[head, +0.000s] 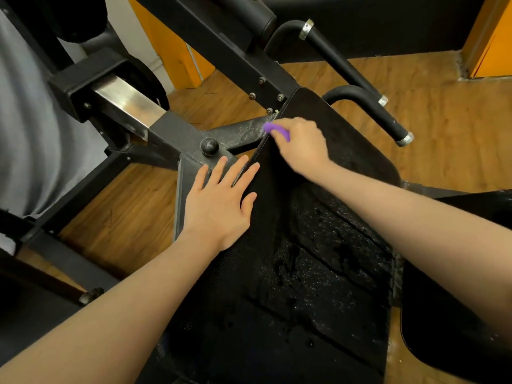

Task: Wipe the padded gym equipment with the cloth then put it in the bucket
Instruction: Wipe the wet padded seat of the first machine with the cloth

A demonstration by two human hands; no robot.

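Note:
A black padded seat (318, 273) of a gym machine fills the middle and lower frame; its surface is dotted with water drops. My right hand (302, 146) is closed around a small purple cloth (275, 130), pressed at the pad's far left corner where it meets the metal frame. My left hand (221, 200) lies flat with fingers spread on the pad's left edge and the frame beside it, holding nothing. No bucket is in view.
The machine's black steel frame (177, 134) with a round knob (209, 146) runs to the left. Two black handle bars (368, 106) with metal end caps stick out behind the pad. Wooden floor (443, 120) lies around, orange wall panels at the back.

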